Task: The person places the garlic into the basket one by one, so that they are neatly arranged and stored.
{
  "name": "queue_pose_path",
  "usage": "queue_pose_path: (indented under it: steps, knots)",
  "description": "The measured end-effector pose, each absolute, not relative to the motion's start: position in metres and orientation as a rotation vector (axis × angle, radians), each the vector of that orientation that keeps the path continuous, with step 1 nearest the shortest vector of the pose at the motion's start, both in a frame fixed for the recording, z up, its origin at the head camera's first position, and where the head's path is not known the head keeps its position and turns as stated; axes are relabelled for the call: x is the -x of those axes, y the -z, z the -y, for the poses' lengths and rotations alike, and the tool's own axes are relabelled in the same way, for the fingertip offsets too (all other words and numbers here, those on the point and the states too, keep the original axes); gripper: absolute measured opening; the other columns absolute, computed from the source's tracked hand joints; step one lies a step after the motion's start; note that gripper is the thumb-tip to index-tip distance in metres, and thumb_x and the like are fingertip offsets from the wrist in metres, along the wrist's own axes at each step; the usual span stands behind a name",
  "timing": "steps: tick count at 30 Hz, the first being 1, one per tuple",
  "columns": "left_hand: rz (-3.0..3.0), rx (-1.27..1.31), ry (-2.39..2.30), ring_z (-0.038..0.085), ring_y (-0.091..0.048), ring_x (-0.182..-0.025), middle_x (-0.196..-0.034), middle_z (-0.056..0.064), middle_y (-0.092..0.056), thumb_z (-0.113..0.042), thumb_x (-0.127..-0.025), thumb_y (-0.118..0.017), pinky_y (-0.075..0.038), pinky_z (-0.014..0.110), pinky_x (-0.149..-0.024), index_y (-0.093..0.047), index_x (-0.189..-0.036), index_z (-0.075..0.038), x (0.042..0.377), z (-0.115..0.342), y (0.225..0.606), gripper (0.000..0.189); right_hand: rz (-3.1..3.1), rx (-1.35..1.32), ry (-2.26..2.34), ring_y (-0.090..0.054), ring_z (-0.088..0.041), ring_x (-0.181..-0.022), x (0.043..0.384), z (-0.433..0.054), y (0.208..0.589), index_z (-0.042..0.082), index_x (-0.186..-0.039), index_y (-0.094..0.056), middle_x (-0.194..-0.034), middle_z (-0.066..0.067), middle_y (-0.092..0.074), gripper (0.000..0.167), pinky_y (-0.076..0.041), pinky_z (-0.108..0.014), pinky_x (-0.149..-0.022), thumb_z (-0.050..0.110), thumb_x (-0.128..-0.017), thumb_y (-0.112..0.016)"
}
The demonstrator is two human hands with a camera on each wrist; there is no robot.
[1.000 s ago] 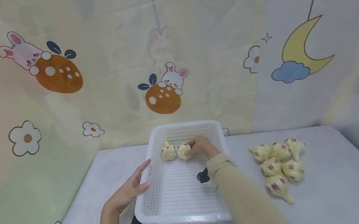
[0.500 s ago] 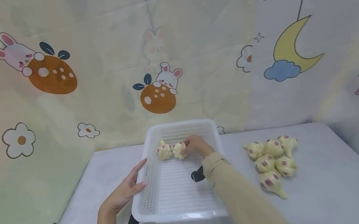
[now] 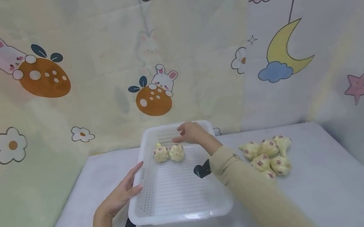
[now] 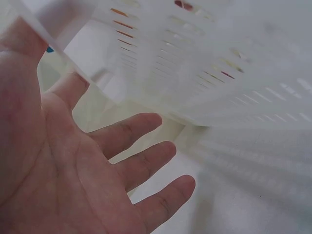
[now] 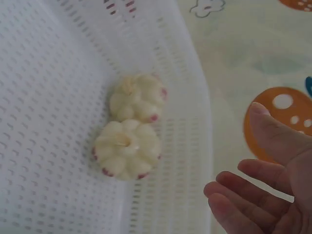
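Observation:
Two garlic bulbs sit side by side near the far left of the white plastic basket [image 3: 184,217]: the left garlic bulb [image 3: 161,154] and the right garlic bulb [image 3: 177,153]. Above the basket's far end hovers my right hand [image 3: 192,133], its fingers apart and holding nothing. The right wrist view shows that hand [image 5: 273,190] beside the rim, away from both bulbs. At the basket's left side my left hand [image 3: 120,196] rests with extended fingers and thumb by the rim. In the left wrist view its palm [image 4: 73,161] faces the slotted basket wall [image 4: 185,48].
Several more garlic bulbs [image 3: 268,151] lie clustered on the white table [image 3: 322,186] to the basket's right; my right sleeve [image 3: 252,193] partly covers the nearest one. A patterned cloth [image 3: 196,67] hangs behind the table.
My right hand has let go of the right garlic bulb in the basket and lifted up and away from it. The head view has shifted slightly. My left hand stays at the rim.

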State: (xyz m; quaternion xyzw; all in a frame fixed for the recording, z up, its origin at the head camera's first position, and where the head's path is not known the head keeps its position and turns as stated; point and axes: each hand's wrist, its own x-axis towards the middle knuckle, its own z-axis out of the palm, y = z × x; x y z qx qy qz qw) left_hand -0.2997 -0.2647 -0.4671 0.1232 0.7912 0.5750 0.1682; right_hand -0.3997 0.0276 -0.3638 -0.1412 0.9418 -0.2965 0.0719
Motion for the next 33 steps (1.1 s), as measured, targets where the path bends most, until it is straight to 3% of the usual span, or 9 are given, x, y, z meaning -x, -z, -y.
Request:
queue_pose_path:
  steps: [7, 13, 17, 25, 29, 33]
  knots:
    - [-2.267, -0.332, -1.624, 0.032, -0.046, -0.126, -0.153, 0.005, -0.027, -0.021, -0.093, -0.059, -0.044, 0.053, -0.097, -0.017, -0.148, -0.045, 0.297, 0.263, 0.466, 0.073, -2.944, 0.483, 0.919, -0.062, -0.025, -0.110, 0.359, -0.065, 0.336, 0.008, -0.125, -0.060, -0.119, -0.010, -0.066, 0.051, -0.051, -0.039, -0.091, 0.041, -0.087, -0.066]
    - [-2.225, -0.391, -1.633, 0.031, -0.044, -0.127, -0.154, 0.007, -0.025, -0.021, -0.093, -0.059, -0.042, 0.051, -0.099, -0.015, -0.149, -0.042, 0.299, 0.262, 0.467, 0.074, -2.926, 0.323, 0.947, -0.057, -0.031, -0.118, 0.318, -0.132, 0.345, 0.012, -0.130, -0.056, -0.130, -0.013, -0.059, 0.055, -0.052, -0.046, -0.090, 0.045, -0.087, -0.064]
    - [-2.241, -0.383, -1.624, 0.030, -0.046, -0.125, -0.153, 0.007, -0.027, -0.020, -0.094, -0.058, -0.044, 0.048, -0.097, -0.016, -0.148, -0.044, 0.303, 0.268, 0.470, 0.073, -2.933, 0.245, 0.896, -0.058, -0.034, -0.117, 0.297, -0.171, 0.359, 0.011, -0.129, -0.057, -0.128, -0.014, -0.060, 0.056, -0.052, -0.048, -0.087, 0.048, -0.087, -0.064]
    - [-2.242, -0.377, -1.628, 0.034, -0.043, -0.128, -0.155, 0.005, -0.022, -0.020, -0.093, -0.058, -0.041, 0.057, -0.099, -0.015, -0.148, -0.044, 0.303, 0.268, 0.471, 0.074, -2.927, 0.229, 0.737, -0.063, -0.034, -0.104, 0.277, -0.219, 0.382, 0.008, -0.112, -0.066, -0.113, -0.014, -0.067, 0.045, -0.051, -0.050, -0.082, 0.045, -0.087, -0.064]
    - [-2.234, -0.357, -1.646, 0.034, -0.037, -0.132, -0.156, 0.004, -0.019, -0.021, -0.093, -0.058, -0.036, 0.060, -0.102, -0.017, -0.148, -0.044, 0.300, 0.267, 0.466, 0.073, -2.891, 0.191, 0.688, -0.063, -0.032, -0.100, 0.273, -0.228, 0.390, 0.009, -0.111, -0.066, -0.112, -0.014, -0.067, 0.049, -0.052, -0.046, -0.074, 0.049, -0.083, -0.067]
    - [-2.230, -0.352, -1.643, 0.032, -0.038, -0.131, -0.156, 0.003, -0.018, -0.022, -0.092, -0.059, -0.038, 0.057, -0.102, -0.017, -0.148, -0.044, 0.299, 0.266, 0.465, 0.073, -2.850, 0.222, 0.616, -0.064, -0.030, -0.097, 0.273, -0.234, 0.398, 0.010, -0.114, -0.066, -0.111, -0.012, -0.067, 0.052, -0.052, -0.045, -0.071, 0.049, -0.079, -0.070]
